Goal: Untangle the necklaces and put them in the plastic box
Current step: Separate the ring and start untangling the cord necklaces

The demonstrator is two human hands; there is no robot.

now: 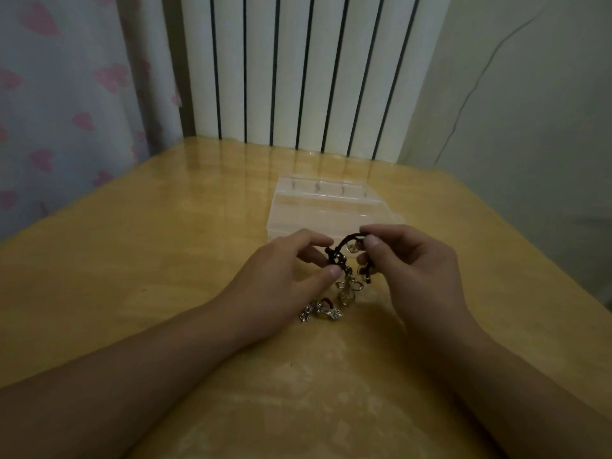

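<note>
While the dark cord necklace (344,256) hangs knotted between both hands above the desk (132,260), untangling is under way: left hand (284,276) and right hand (407,270) each keep a pinching grip on it. Next comes teasing the loops apart; the open plastic box (328,207) waits at twelve o'clock, charms (321,309) lying at seven.

**Both hands pinching, forearms converging**

Both bare forearms reach in from the lower corners and converge toward the middle. The left hand (284,276) pinches the dark cord (344,243) between thumb and fingers. The right hand (414,270) pinches the same cord, thumb up, fingers curled.
</note>
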